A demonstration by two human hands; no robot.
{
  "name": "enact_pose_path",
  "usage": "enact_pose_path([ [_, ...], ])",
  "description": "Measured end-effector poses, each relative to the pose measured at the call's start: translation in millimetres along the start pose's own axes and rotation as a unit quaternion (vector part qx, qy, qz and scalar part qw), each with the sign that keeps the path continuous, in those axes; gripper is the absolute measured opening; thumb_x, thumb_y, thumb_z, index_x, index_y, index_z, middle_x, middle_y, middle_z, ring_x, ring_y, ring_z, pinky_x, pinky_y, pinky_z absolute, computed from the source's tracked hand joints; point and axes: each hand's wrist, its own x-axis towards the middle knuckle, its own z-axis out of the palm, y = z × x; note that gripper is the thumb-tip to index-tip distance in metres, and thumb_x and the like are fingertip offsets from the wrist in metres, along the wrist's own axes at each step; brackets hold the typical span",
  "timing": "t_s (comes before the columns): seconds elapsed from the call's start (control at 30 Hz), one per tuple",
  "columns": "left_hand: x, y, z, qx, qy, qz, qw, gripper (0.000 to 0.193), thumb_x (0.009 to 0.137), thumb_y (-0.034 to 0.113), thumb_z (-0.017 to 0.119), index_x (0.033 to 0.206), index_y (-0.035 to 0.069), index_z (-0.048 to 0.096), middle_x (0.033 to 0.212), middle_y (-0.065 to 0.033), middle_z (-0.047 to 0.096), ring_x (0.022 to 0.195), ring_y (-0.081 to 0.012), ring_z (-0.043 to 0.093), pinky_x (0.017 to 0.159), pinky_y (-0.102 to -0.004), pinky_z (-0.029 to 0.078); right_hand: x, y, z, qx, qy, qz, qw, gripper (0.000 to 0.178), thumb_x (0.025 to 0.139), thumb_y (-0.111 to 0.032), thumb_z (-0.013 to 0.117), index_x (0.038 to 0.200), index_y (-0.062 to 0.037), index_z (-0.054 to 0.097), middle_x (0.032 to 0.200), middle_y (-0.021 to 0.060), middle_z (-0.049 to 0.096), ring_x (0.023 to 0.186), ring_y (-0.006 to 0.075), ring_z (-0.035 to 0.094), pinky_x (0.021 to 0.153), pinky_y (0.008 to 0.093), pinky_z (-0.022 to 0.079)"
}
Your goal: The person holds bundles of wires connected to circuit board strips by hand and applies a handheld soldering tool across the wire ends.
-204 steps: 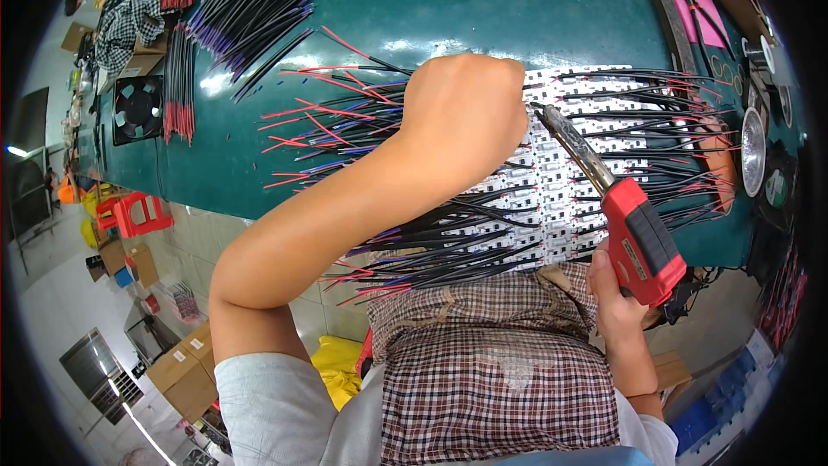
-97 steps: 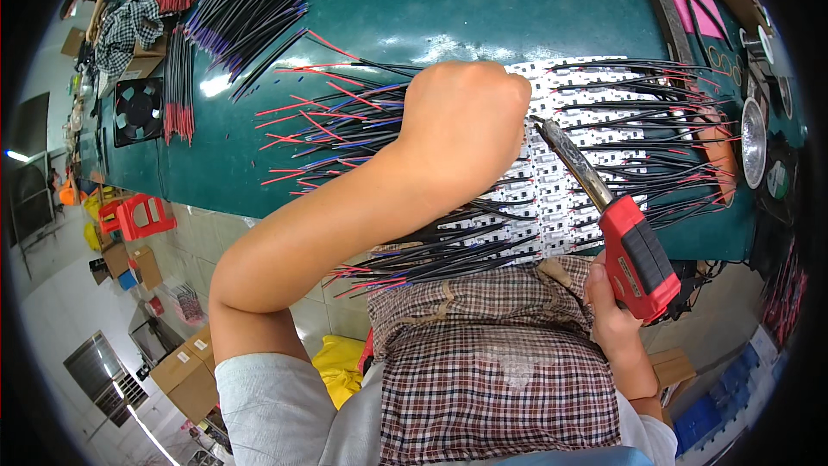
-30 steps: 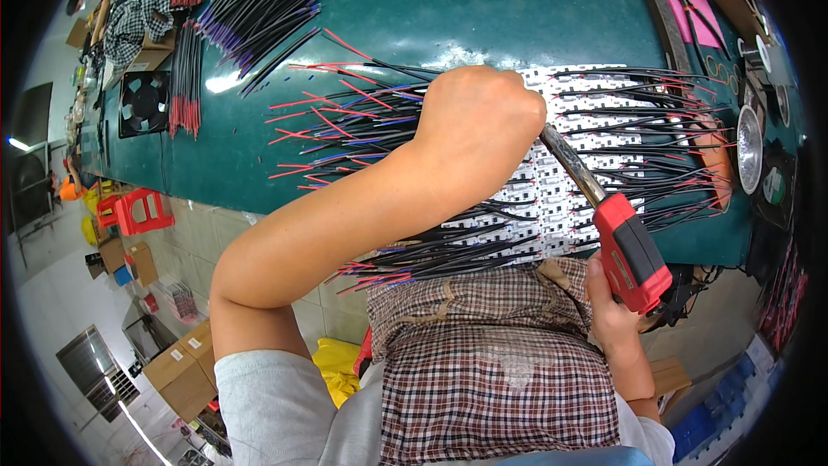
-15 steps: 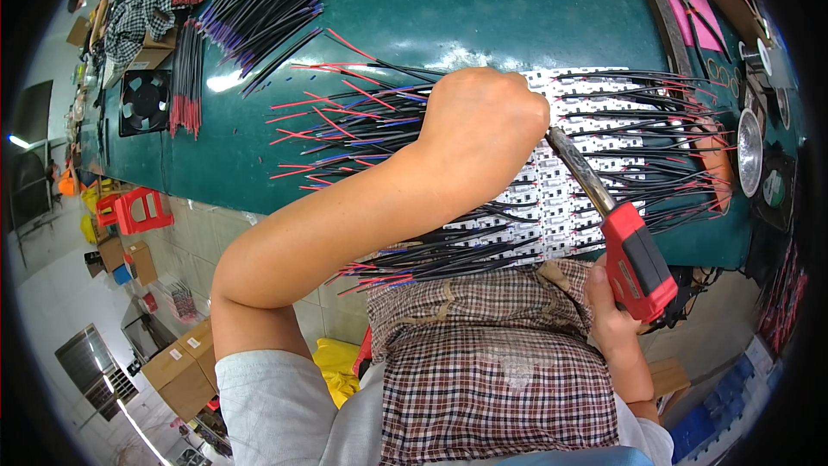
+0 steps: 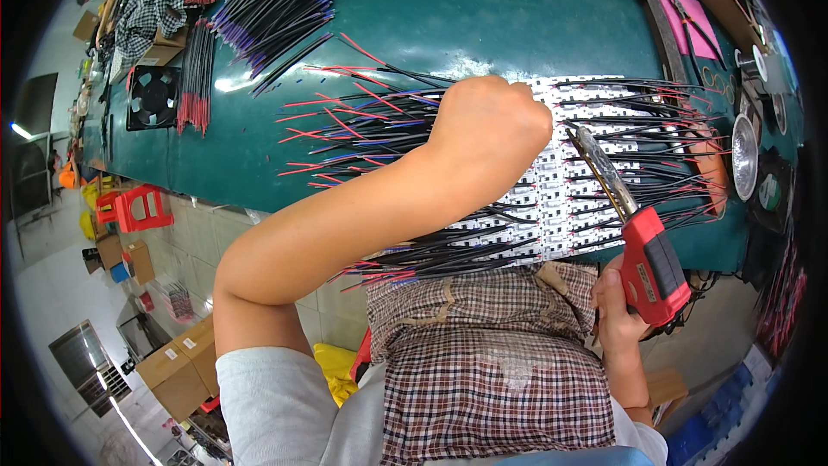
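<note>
My left hand (image 5: 493, 125) is closed in a fist over the white circuit boards (image 5: 552, 181); its fingertips and whatever they pinch are hidden beneath it. My right hand (image 5: 619, 315) grips a soldering iron (image 5: 657, 267) by its red and black handle, low at the right. The iron's metal barrel slants up and left over the boards, its tip a little to the right of my left fist. Black wires with red ends (image 5: 371, 121) stick out to the left of the boards, a few blue ones among them. More black wires (image 5: 638, 116) run off to the right.
On the green table (image 5: 405, 17), bundles of wires (image 5: 272, 13) lie at the far left beside a black fan (image 5: 154, 97). Pliers (image 5: 694, 26) rest on a pink pad at the far right. Nearer are a metal dish (image 5: 744, 155) and solder spools (image 5: 752, 65). A red stool (image 5: 142, 209) stands left.
The soldering iron and my right hand have shifted right, so its tip is farther from my left fist. My left hand stays closed at nearly the same spot over the boards.
</note>
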Motion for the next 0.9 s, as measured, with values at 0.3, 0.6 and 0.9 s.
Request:
enact_pose_path([
  [0.3,-5,0,-14,0.038,0.024,-0.021,0.999,0.005,0.066,0.009,0.066,0.064,0.005,0.063,0.075,-0.0115,0.062,0.076,-0.0273,0.064,0.062,-0.0377,0.052,-4,11,-4,0.016,0.032,-0.013,0.999,0.021,0.094,0.002,0.055,0.114,0.0036,0.051,0.079,0.0043,0.052,0.048,0.0056,0.04,0.042,0.0211,0.035],
  [0.6,-55,-154,-76,0.273,0.011,-0.256,0.927,0.051,0.064,0.009,0.071,0.114,0.007,0.06,0.094,-0.0102,0.063,0.097,-0.0304,0.061,0.083,-0.0424,0.05,-5,12,-9,0.094,0.07,0.025,0.993,0.018,0.096,-0.001,0.055,0.113,0.0034,0.05,0.074,0.0021,0.049,0.045,0.0038,0.035,0.042,0.0211,0.036],
  [0.9,-84,-197,-47,0.214,0.038,-0.262,0.94,0.036,0.062,0.011,0.071,0.095,0.007,0.059,0.1,-0.0115,0.059,0.095,-0.032,0.059,0.077,-0.0439,0.047,-7,14,-3,0.084,0.087,0.051,0.991,0.023,0.095,-0.004,0.058,0.115,0.0034,0.051,0.07,0.0015,0.05,0.045,0.0037,0.037,0.042,0.0208,0.035],
])
